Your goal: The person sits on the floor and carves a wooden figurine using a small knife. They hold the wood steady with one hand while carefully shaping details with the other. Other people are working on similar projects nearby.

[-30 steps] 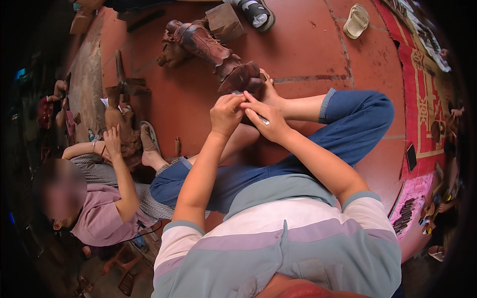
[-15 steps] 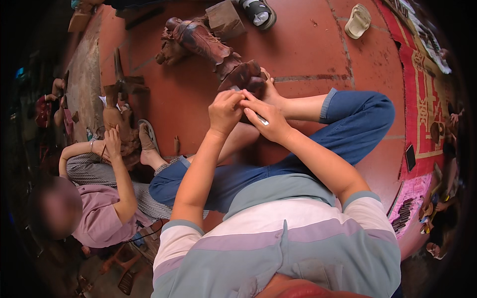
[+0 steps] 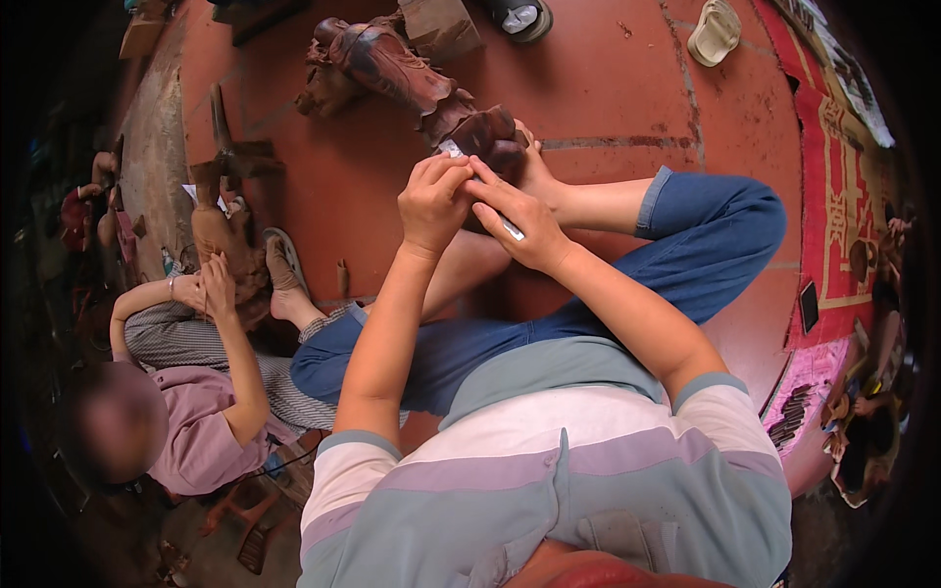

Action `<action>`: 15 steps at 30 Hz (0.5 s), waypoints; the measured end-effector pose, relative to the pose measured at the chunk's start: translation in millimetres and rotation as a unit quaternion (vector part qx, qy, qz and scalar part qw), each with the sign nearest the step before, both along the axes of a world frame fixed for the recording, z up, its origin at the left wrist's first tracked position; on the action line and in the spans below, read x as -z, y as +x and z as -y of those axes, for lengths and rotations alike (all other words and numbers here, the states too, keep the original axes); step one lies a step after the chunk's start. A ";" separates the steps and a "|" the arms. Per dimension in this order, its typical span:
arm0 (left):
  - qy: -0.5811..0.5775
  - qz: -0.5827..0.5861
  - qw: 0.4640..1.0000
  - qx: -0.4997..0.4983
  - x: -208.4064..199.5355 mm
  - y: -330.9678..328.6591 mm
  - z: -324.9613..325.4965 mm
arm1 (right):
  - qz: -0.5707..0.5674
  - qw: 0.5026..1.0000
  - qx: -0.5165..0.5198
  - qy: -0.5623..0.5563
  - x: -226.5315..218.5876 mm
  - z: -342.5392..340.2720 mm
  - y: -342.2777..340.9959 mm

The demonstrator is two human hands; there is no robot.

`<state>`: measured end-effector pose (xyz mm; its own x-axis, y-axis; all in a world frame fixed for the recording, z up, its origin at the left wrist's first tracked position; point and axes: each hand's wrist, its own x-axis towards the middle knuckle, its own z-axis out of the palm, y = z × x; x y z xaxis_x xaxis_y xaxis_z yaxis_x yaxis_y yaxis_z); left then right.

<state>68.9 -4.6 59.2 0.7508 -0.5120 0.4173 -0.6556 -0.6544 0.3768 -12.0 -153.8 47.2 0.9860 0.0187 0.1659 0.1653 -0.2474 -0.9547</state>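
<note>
Your left hand (image 3: 433, 201) pinches the upper end of a slim silver-grey metal tool (image 3: 482, 191); your right hand (image 3: 524, 227) grips its lower end; the tool slants from lower right up-left, tip against the dark brown carved wooden figure (image 3: 412, 83) on the red floor (image 3: 608, 88); the carving looks well formed, with fine detailing probably left.

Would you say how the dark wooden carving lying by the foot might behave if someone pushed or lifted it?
The carving looks like solid wood, so probably stiff and fairly heavy. Lying lengthwise on the floor, it seems unlikely to tip, though its rounded body might rock. Its glossy surface could be slightly slippery.
</note>
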 end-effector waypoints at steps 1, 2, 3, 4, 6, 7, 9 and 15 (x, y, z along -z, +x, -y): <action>-0.001 -0.004 1.000 0.000 -1.1 -3.0 0.6 | -0.001 1.000 -0.003 -0.004 3.3 -0.2 -2.3; -0.002 -0.005 1.000 -0.002 -2.0 -4.1 0.8 | -0.001 1.000 -0.008 -0.008 5.0 -0.4 -2.9; -0.007 -0.009 1.000 -0.001 1.2 -4.4 0.5 | 0.001 1.000 -0.007 -0.007 6.3 -0.2 -3.9; -0.013 -0.013 1.000 0.000 6.5 -5.3 0.0 | 0.003 1.000 -0.007 -0.007 7.2 0.3 -5.6; -0.009 -0.024 1.000 0.007 10.3 -6.9 -1.9 | -0.001 1.000 -0.007 -0.006 8.8 -0.3 -9.2; -0.001 -0.033 0.999 0.013 11.6 -9.9 -3.0 | -0.010 1.000 -0.009 -0.007 10.7 -0.4 -13.2; 0.007 -0.038 0.999 0.027 12.2 -12.1 -4.4 | -0.028 1.000 -0.009 0.006 11.2 -1.5 -19.7; 0.008 -0.084 0.996 0.030 20.6 -32.8 -6.5 | -0.069 0.997 -0.020 0.032 13.1 0.8 -39.3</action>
